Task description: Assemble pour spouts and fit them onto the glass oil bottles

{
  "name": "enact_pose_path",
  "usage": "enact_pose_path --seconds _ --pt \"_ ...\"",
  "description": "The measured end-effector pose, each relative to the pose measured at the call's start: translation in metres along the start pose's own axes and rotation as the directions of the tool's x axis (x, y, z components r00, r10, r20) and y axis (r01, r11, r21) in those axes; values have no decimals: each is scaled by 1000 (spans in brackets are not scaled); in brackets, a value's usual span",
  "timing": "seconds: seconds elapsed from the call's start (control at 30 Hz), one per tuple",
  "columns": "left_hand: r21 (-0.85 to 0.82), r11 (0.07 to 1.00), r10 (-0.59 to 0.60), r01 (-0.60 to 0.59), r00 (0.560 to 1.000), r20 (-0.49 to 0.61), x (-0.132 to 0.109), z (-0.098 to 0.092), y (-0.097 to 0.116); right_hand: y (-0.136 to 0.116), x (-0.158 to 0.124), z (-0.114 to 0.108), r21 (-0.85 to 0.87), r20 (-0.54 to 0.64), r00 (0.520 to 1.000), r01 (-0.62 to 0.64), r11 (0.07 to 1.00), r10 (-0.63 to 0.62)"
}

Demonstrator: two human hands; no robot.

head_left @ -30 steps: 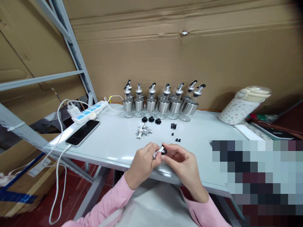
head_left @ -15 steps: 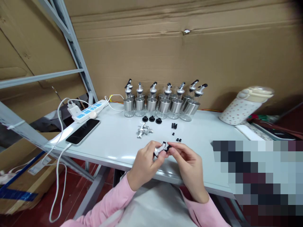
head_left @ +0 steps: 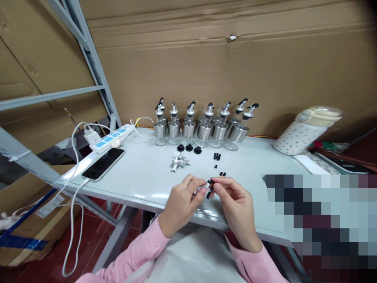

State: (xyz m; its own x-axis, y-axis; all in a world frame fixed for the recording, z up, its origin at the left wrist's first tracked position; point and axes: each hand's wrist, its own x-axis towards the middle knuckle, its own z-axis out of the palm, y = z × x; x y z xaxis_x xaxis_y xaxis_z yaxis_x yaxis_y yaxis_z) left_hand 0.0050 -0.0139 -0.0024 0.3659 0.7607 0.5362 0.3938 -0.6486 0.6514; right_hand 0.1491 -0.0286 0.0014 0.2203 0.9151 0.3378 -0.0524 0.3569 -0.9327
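Observation:
My left hand (head_left: 181, 202) and my right hand (head_left: 234, 204) meet over the near edge of the white table (head_left: 141, 173). The left hand's fingers are closed round a small silver pourer spout (head_left: 202, 189). The right hand pinches a small black cap (head_left: 209, 187) against the end of that spout. Farther back on the table lie loose silver spouts (head_left: 178, 161), three black round stoppers (head_left: 189, 148) and several tiny black caps (head_left: 219, 165).
A row of glass and steel dispenser bottles (head_left: 203, 129) stands at the back against cardboard. A phone (head_left: 103, 164) on a cable and a power strip (head_left: 110, 138) lie left. A spotted flask (head_left: 303, 131) lies right. A metal shelf frame (head_left: 91, 67) rises at left.
Both hands have shifted slightly right and down. The right-hand fingers have turned the black cap on the spout's end.

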Motion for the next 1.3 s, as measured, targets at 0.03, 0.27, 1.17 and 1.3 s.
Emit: enact_pose_path --seconds 0.03,0.27,1.17,1.3 --pt "5 1000 0 0 1000 3 0 0 0 0 0 0 -7 3 1000 0 1000 0" --pt "30 1000 1 0 999 -34 0 -1 -1 -2 0 2 -14 58 998 15 1000 -14" --pt "88 996 21 -12 994 -106 0 -1 -1 3 2 0 105 151 976 -173 979 156" --pt "127 992 32 -14 990 -141 0 0 -1 2 2 0 156 201 966 -194 969 161"
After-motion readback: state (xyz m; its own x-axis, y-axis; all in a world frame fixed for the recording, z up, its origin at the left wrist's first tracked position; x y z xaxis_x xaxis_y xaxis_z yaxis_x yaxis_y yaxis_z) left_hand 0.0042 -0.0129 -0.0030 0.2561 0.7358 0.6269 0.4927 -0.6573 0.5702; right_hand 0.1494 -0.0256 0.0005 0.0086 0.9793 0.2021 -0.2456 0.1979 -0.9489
